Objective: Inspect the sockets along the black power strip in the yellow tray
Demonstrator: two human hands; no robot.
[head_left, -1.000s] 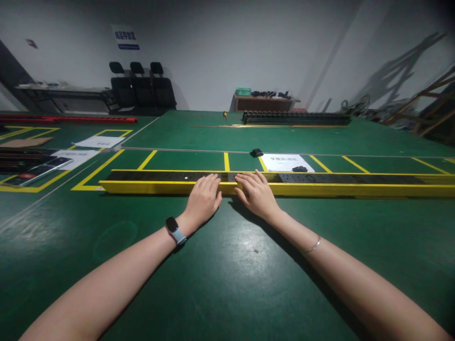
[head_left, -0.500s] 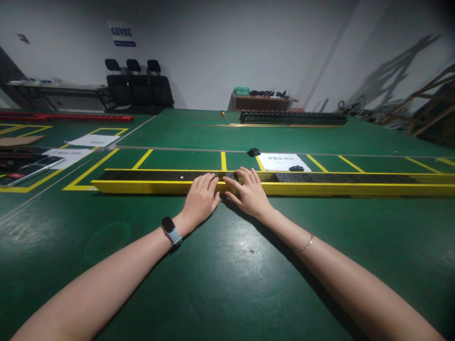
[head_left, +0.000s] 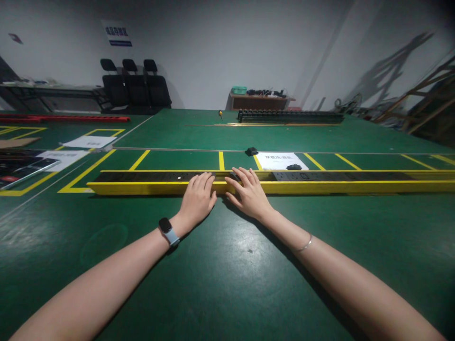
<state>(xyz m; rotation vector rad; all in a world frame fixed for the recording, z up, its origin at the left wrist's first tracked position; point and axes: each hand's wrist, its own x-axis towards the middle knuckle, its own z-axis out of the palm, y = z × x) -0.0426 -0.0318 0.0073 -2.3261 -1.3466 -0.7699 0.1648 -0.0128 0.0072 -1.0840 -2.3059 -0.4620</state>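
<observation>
Yellow rail (head_left: 142, 189) across mid-frame, its right end cut off; at centre the left hand (head_left: 197, 193), fingers together, and right hand (head_left: 250, 193), thumb apart, partly hide its black modules (head_left: 295, 176), so any grip cannot be told. Sign (head_left: 118, 33), upper left: 成品存放区; the characters on the sheet (head_left: 279, 162), right of centre, are partly blurred.

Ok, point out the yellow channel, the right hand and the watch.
Yellow channel (head_left: 291, 189): head view, on its near side wall.
Right hand (head_left: 250, 196): head view, on its back.
Watch (head_left: 165, 225): head view, on its dark face.
</observation>
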